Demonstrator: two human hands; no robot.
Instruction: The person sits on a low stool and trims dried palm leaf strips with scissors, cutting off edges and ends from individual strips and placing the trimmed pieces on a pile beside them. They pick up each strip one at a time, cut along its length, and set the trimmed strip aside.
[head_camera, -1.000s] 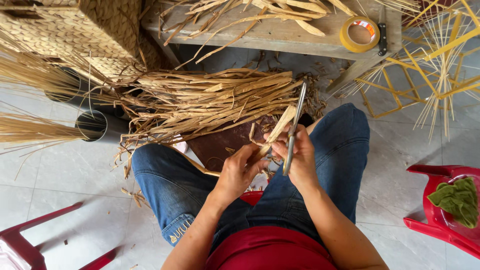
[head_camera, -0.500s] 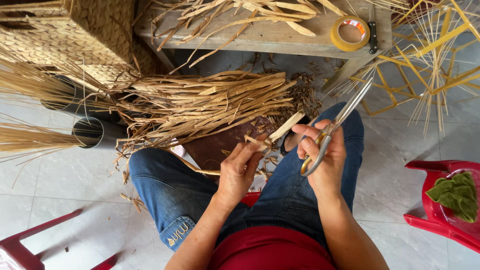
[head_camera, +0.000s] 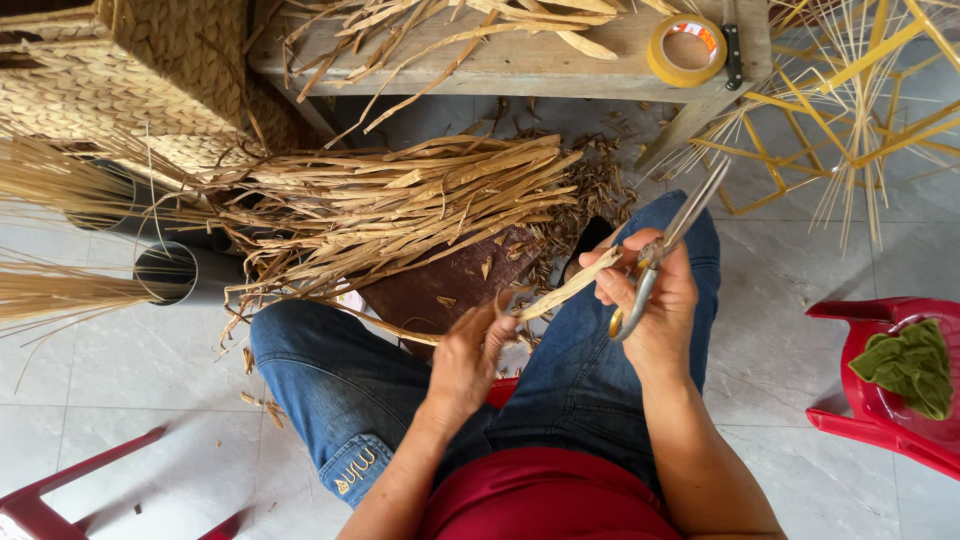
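Seated, knees apart over pale floor tiles, viewed from above. Landmark for all places: scissors (head_camera: 655, 250).

Right hand (head_camera: 655, 310) wrapped shut around scissors handles, blades angled up and away toward the far right, tips apart from everything. Blades look nearly closed; hard to tell at this size.

Dried leaf strip (head_camera: 565, 288) just left of scissors, long axis running diagonal, low-left to high-right, upper end touching right-hand fingertips beside the scissors pivot. Lower end pinched in left hand (head_camera: 468, 362), fingers curled shut on it, below-left of scissors. Strip spans between both hands; left hand holds the near end, right hand nearer the far end and the blades.

Brown board (head_camera: 450, 290) left of scissors, across the lap, few offcuts on it. Big heap of dried strips (head_camera: 400, 200) farther left and up, on the floor past the knees. Woven basket (head_camera: 130, 80) far upper left. Wooden bench (head_camera: 520, 55) above scissors, yellow tape roll (head_camera: 687, 48) on it, almost straight up. Red plastic chair (head_camera: 880, 400) right and below, green cloth (head_camera: 912, 365) on its seat.
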